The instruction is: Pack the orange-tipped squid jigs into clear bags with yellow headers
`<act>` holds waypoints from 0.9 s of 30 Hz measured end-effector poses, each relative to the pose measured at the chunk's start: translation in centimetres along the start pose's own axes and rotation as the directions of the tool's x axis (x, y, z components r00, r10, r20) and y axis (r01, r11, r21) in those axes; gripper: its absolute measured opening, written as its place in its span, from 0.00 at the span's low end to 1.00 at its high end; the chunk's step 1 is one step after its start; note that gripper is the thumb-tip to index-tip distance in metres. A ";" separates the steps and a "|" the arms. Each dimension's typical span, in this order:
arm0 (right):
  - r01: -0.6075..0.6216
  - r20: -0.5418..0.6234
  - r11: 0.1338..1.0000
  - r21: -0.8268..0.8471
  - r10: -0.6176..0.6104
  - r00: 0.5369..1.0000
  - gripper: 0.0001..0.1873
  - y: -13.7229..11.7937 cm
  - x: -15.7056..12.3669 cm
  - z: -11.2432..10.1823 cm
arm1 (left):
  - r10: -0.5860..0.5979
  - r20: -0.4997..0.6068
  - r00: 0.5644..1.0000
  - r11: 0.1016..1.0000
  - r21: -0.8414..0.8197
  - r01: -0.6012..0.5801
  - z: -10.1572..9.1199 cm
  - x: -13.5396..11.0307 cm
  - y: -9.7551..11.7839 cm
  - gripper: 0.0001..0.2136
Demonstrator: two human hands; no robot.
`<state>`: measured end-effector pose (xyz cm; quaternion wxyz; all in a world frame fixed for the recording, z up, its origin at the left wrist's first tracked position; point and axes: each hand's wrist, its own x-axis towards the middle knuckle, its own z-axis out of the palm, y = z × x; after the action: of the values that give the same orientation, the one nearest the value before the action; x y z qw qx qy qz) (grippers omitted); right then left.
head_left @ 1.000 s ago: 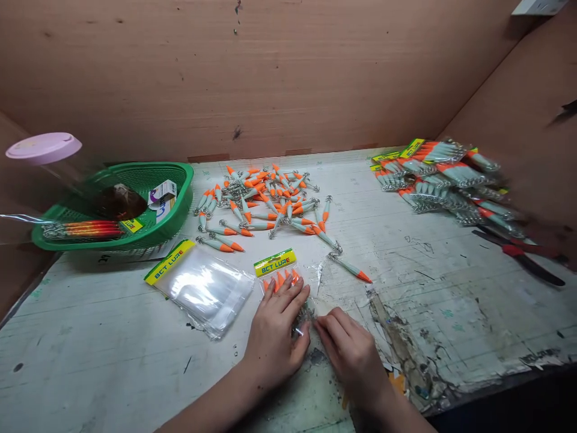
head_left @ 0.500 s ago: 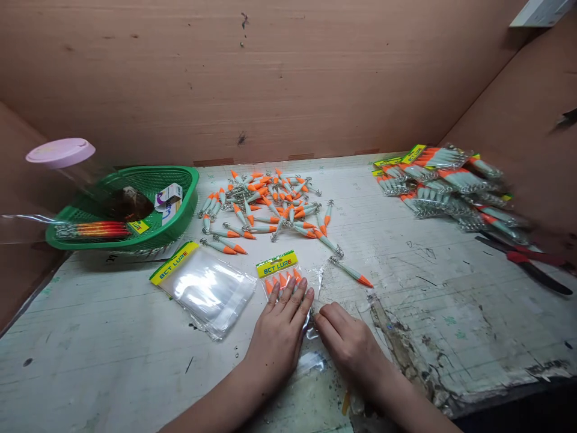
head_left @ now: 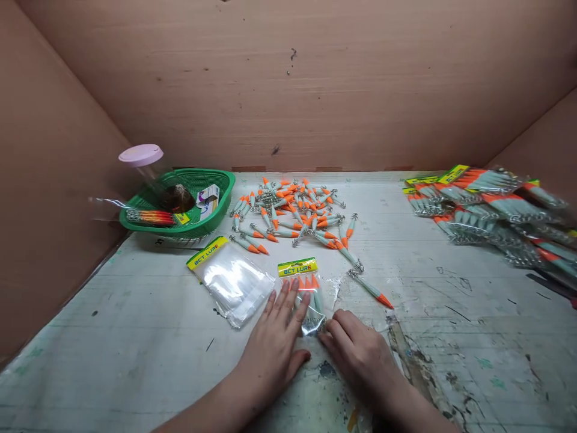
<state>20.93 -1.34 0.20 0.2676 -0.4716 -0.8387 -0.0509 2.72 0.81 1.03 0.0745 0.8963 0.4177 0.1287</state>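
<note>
A clear plastic lure packet (head_left: 312,300) with a yellow "BCT LURE" header lies flat in front of me, holding several orange-and-pale-green squid jigs. My left hand (head_left: 273,340) rests on its left part, fingers stretched out and a little spread. At the packet's lower right corner, my right hand (head_left: 360,355) is closed, fingers curled and seemingly pinching the edge; its fingertips are partly hidden. Left of the packet lies a stack of empty header bags (head_left: 237,281). Behind is a heap of loose squid jigs (head_left: 293,210), and one single jig (head_left: 372,290) lies apart on the right.
A green basket (head_left: 228,198) at the back left holds a pink-lidded clear container (head_left: 142,155), small boxes and a packet of red-orange jigs (head_left: 151,217). Filled packets (head_left: 491,210) are piled at the right, over dark-handled pliers or cutters (head_left: 552,282). Cardboard walls (head_left: 315,90) surround the worn tabletop.
The camera has turned left, so everything sits further right in view. My left hand has slid toward the packet's left side, uncovering more jigs. My right hand stays at the lower right corner.
</note>
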 end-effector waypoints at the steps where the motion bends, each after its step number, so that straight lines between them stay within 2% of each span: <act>1: -0.002 0.018 1.000 0.031 0.001 1.000 0.12 0.1 0.1 -0.1 | -0.085 -0.051 0.995 0.996 -0.024 0.083 -0.2 -0.7 0.2 0.34; 3: 0.014 0.037 0.997 0.076 -0.017 0.999 0.12 0.3 0.2 -0.1 | -0.265 -0.106 0.958 0.962 -0.096 0.256 -0.3 -1.8 0.7 0.25; 6: 0.052 0.023 0.996 0.068 -0.053 0.998 0.12 0.3 0.2 0.4 | -0.445 -0.020 0.895 0.866 -0.264 0.425 -0.1 -2.4 1.5 0.07; 9: 0.043 -0.003 0.998 0.055 -0.043 0.999 0.12 0.1 0.3 1.0 | -0.527 0.070 0.847 0.759 -0.409 0.506 0.1 -2.3 1.9 0.04; 12: 0.011 -0.015 0.998 0.065 -0.010 1.000 0.12 -0.1 0.3 1.2 | -0.567 0.084 0.820 0.719 -0.435 0.542 0.3 -2.5 2.2 0.06; 14: -0.004 -0.013 0.997 0.080 0.005 1.000 0.12 -0.1 0.3 1.2 | -0.559 0.046 0.828 0.750 -0.398 0.529 0.6 -2.6 2.3 0.09; 16: -0.005 -0.007 0.995 0.096 0.006 1.000 0.12 0.0 0.3 1.2 | -0.510 -0.073 0.857 0.827 -0.315 0.466 0.8 -2.4 2.4 0.14; 18: 0.002 0.002 0.995 0.105 -0.003 1.000 0.13 0.1 0.4 1.1 | -0.388 -0.199 0.900 0.915 -0.202 0.350 1.1 -1.7 2.4 0.18; 19: 0.007 0.007 0.994 0.105 -0.007 1.000 0.13 0.1 0.4 1.1 | -0.317 -0.225 0.922 0.946 -0.150 0.288 1.2 -1.3 2.3 0.19; 22: 0.021 0.023 0.996 0.091 -0.023 0.999 0.15 0.2 0.7 1.0 | -0.202 -0.167 0.965 0.978 -0.079 0.191 1.5 0.0 1.8 0.23; 27: 0.049 0.048 0.996 0.080 -0.053 0.997 0.16 0.3 1.0 1.0 | -0.216 -0.138 0.967 0.976 -0.059 0.210 2.2 0.7 1.2 0.26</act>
<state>20.39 -0.09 -0.19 0.2637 -0.4402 -0.8582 -0.0128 4.68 0.55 -0.68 0.0772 0.8329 0.5129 0.1932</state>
